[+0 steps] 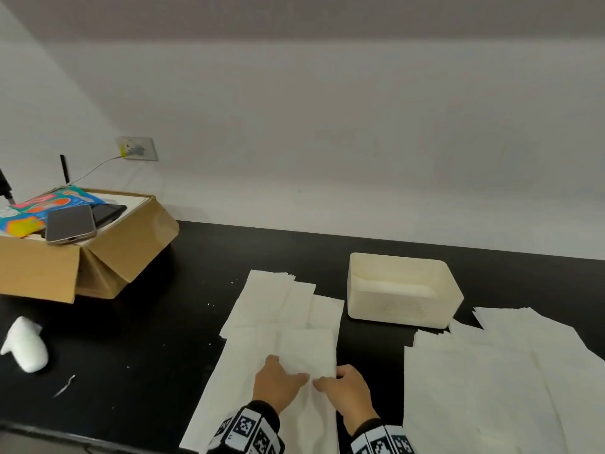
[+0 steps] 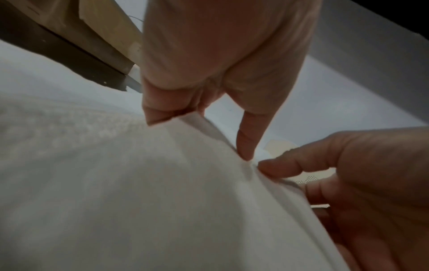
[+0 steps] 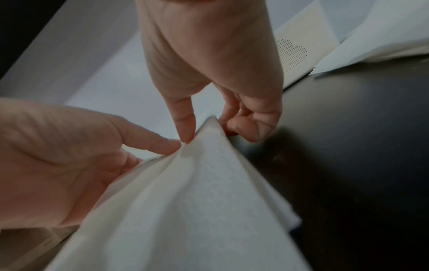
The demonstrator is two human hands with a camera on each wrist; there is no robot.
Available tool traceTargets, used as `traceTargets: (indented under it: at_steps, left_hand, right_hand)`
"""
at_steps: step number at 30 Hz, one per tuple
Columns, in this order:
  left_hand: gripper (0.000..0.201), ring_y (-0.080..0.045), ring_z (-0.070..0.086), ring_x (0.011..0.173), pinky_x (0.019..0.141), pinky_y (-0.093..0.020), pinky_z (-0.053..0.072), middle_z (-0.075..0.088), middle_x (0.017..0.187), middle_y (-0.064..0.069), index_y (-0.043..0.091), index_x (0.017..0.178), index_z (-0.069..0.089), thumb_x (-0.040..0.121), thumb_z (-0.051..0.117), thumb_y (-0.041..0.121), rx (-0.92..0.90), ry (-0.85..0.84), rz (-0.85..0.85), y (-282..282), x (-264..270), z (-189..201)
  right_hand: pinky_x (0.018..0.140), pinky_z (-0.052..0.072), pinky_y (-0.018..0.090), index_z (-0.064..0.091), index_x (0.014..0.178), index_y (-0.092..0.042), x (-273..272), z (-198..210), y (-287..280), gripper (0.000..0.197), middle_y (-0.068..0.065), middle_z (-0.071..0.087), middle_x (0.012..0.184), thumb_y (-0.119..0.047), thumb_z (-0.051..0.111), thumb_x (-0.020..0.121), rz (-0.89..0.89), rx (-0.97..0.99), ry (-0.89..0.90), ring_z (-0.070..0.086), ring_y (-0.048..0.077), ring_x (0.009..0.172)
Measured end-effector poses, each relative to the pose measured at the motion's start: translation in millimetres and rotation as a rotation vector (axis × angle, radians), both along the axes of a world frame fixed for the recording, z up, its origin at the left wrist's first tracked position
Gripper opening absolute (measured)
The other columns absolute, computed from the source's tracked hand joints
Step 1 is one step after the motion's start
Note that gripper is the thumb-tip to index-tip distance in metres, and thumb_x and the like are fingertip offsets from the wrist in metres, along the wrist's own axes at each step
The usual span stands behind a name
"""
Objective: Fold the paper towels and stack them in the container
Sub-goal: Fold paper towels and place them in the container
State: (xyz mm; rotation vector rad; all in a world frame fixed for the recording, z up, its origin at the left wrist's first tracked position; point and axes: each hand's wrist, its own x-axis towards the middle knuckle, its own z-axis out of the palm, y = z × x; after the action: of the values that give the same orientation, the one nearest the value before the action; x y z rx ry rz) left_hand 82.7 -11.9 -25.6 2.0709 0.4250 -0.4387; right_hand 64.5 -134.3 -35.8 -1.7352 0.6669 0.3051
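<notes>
A white paper towel [image 1: 307, 348] lies on the black table [image 1: 163, 339] at the near centre, over more spread towels [image 1: 271, 299]. My left hand [image 1: 294, 371] and right hand [image 1: 327, 380] meet on it, thumbs almost touching. In the left wrist view my left hand [image 2: 204, 135] pinches a raised fold of the towel [image 2: 139, 183] between curled fingers and thumb. The right wrist view shows my right hand [image 3: 213, 128] pinching the towel's ridge [image 3: 204, 183] from both sides. The cream container [image 1: 393, 309] stands beyond and to the right; pale layers lie inside.
A spread pile of unfolded towels [image 1: 507, 388] covers the table's right side beside the container. An open cardboard box [image 1: 131, 244] with a phone [image 1: 70, 224] on top stands at the back left. A white crumpled lump [image 1: 26, 345] lies at the left.
</notes>
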Motion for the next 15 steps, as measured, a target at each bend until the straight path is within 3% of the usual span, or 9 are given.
traceTargets:
  at_steps: [3,5,10,13,15]
  left_hand:
    - [0.039,-0.018,0.057,0.096,0.078,-0.022,0.045,0.063,0.109,-0.005,0.007,0.107,0.058,0.078,0.071,0.030,-0.046,-0.016,-0.021,1,0,-2]
    - [0.036,-0.018,0.061,0.096,0.072,-0.020,0.048,0.066,0.106,-0.004,0.008,0.103,0.063,0.076,0.073,0.029,-0.138,-0.024,-0.017,2,0,-3]
    - [0.041,-0.016,0.061,0.092,0.067,-0.020,0.049,0.064,0.104,-0.003,0.012,0.105,0.053,0.072,0.079,0.015,-0.366,-0.017,-0.001,-1,-3,3]
    - [0.046,-0.024,0.065,0.097,0.081,-0.037,0.055,0.068,0.106,-0.008,0.006,0.114,0.056,0.073,0.077,0.010,-0.533,0.010,0.026,-2,-4,7]
    - [0.040,-0.033,0.064,0.102,0.092,-0.048,0.051,0.070,0.108,-0.014,0.004,0.116,0.061,0.077,0.072,0.007,-0.718,0.033,0.065,0,-5,11]
  right_hand:
    - [0.070,0.048,0.027,0.053,0.084,-0.015,1,3,-2,0.021,0.001,0.060,0.091,-0.017,0.072,0.075,-0.015,0.048,-0.026,0.059,0.016,0.086]
    - [0.066,0.048,0.026,0.054,0.084,-0.015,1,4,-5,0.023,0.003,0.062,0.091,-0.017,0.074,0.074,-0.021,0.076,-0.032,0.061,0.017,0.084]
    - [0.076,0.053,0.030,0.056,0.102,-0.013,-4,6,-12,0.042,0.004,0.065,0.100,-0.008,0.079,0.067,0.023,0.142,-0.046,0.063,0.018,0.092]
    - [0.076,0.053,0.027,0.056,0.113,-0.013,-8,14,-19,0.053,0.004,0.066,0.106,0.005,0.076,0.066,0.138,0.205,-0.074,0.063,0.018,0.098]
    - [0.074,0.053,0.025,0.056,0.112,-0.016,-12,22,-25,0.055,0.002,0.067,0.107,0.005,0.077,0.065,0.234,0.216,-0.079,0.063,0.016,0.098]
